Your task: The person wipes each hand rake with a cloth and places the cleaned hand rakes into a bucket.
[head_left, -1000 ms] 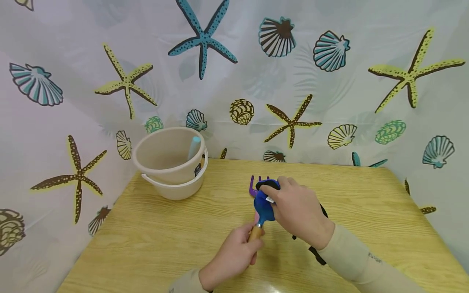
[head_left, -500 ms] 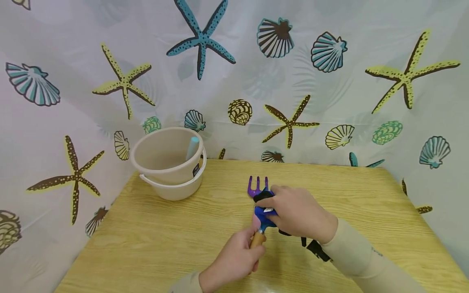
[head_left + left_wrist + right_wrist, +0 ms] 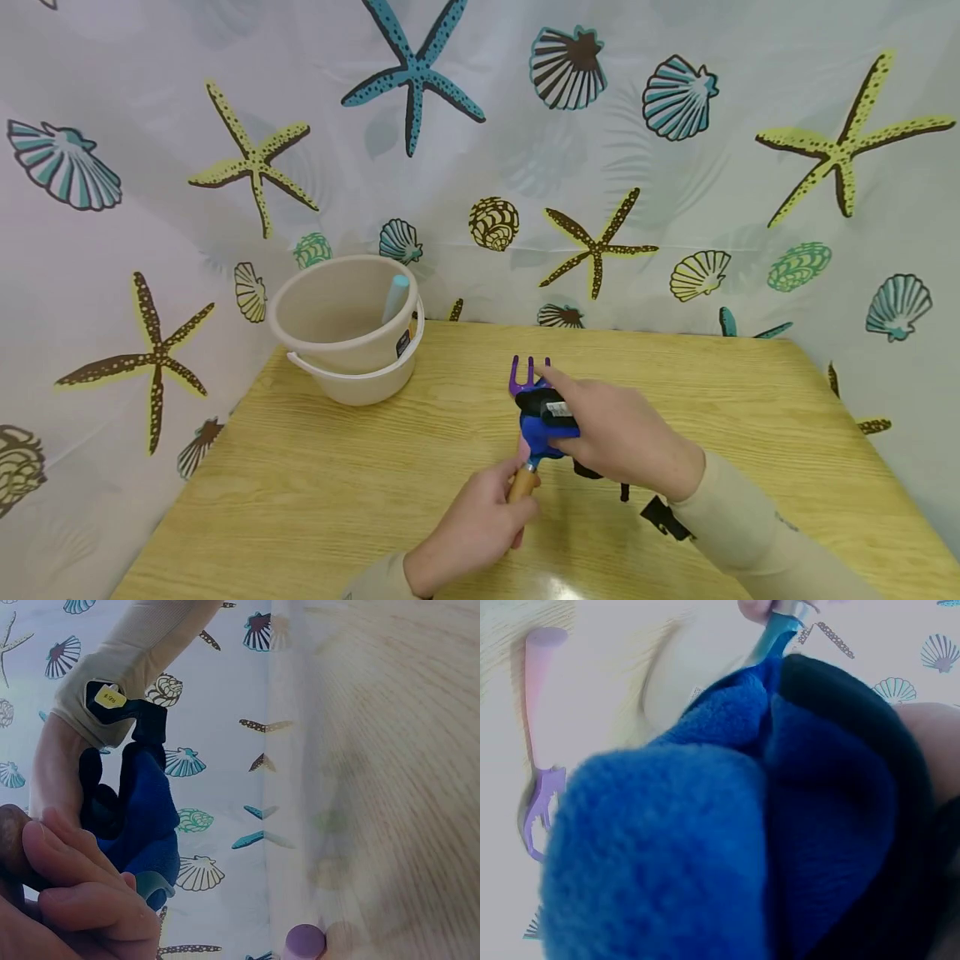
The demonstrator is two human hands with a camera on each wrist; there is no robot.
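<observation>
My left hand (image 3: 468,512) grips the wooden handle (image 3: 522,483) of a small blue garden trowel, whose metal neck (image 3: 532,464) shows just above the fingers. A fuzzy blue cloth (image 3: 540,437) with black edging and a white tag wraps the trowel's head, hiding most of it. My right hand (image 3: 626,433) holds this cloth around the head from the right. In the right wrist view the cloth (image 3: 660,847) fills the middle. Behind the trowel, a hand fork (image 3: 522,387) with purple tines and a pink handle lies on the table, partly covered.
A beige bucket (image 3: 330,360) with a white carry handle stands at the back left of the wooden table (image 3: 315,483). Inside it leans a light blue stick-like thing (image 3: 396,300). A curtain (image 3: 465,150) printed with starfish and shells hangs behind the table.
My right hand has drawn the cloth down from the tip over the trowel's head, covering blue metal that showed before, and then shifted slightly right. My left hand keeps its grip, almost still.
</observation>
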